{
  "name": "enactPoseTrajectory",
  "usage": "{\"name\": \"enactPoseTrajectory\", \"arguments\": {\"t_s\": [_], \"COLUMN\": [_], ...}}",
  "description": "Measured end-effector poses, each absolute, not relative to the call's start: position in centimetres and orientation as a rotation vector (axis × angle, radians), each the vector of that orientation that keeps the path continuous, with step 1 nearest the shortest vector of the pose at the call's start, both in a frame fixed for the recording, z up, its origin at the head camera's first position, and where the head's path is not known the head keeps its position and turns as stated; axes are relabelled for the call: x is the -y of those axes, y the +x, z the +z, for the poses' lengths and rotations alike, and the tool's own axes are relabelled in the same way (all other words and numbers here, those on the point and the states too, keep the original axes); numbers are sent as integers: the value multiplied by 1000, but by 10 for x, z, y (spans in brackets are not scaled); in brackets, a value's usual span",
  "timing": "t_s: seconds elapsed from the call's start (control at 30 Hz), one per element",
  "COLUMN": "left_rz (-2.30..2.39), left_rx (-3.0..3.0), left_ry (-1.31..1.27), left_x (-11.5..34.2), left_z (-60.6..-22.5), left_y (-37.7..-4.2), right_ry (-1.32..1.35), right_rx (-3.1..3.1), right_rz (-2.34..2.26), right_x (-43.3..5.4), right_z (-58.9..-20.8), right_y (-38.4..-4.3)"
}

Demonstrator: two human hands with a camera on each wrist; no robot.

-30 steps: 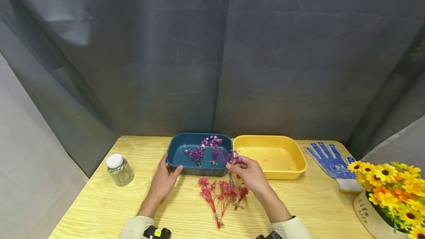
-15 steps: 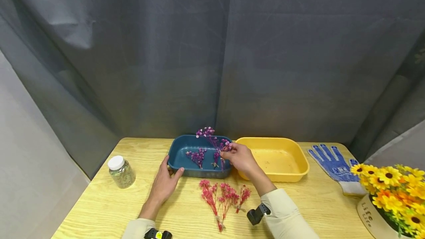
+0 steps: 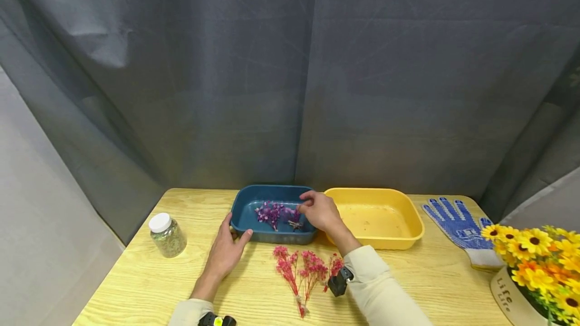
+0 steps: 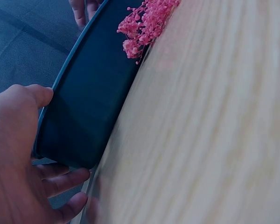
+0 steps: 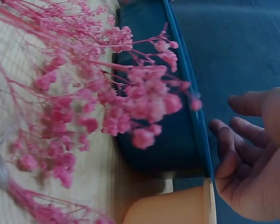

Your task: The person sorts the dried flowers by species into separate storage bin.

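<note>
My left hand (image 3: 225, 251) holds the left front corner of a dark blue tray (image 3: 276, 237). In the left wrist view its thumb (image 4: 44, 94) lies on the rim and the other fingers reach round the end wall. Above the tray's right side is my right hand (image 3: 322, 212), its fingers loosely bent, with nothing seen between thumb and fingers in the right wrist view. Purple dried flower sprigs (image 3: 270, 214) lie inside the tray, partly overlapping. In front of it, bunches of pink dried flowers (image 3: 312, 266) rest on the table; my right wrist partly covers the rightmost bunch.
A yellow tray (image 3: 376, 243) stands right beside the blue one. At the left is a white-capped jar (image 3: 167, 235). A blue and white glove (image 3: 463, 229) and a pot of yellow flowers (image 3: 539, 265) are at the right. A grey curtain (image 3: 290, 74) hangs behind the table.
My right hand has carried a purple sprig leftward over the blue tray and let it go among the others. The left hand has stayed at the tray's corner.
</note>
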State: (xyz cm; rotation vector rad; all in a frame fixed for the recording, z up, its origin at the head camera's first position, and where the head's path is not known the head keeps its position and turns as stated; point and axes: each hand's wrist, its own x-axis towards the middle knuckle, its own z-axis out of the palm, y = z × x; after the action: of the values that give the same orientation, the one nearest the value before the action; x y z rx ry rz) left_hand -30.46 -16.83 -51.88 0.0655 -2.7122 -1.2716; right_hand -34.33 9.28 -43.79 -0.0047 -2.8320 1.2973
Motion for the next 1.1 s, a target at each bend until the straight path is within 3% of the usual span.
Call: {"name": "enactPoseTrajectory", "arguments": {"t_s": [0.8, 1.1], "left_rz": [-1312, -1320], "left_rx": [2675, 2671], "left_ry": [69, 76], "left_x": [169, 167], "left_z": [-521, -520], "left_y": [-305, -304], "right_ry": [4, 136], "right_rx": [2623, 2568], "right_rz": [1318, 1292], "right_x": [-122, -132], "right_z": [-448, -455], "right_y": [-296, -277]}}
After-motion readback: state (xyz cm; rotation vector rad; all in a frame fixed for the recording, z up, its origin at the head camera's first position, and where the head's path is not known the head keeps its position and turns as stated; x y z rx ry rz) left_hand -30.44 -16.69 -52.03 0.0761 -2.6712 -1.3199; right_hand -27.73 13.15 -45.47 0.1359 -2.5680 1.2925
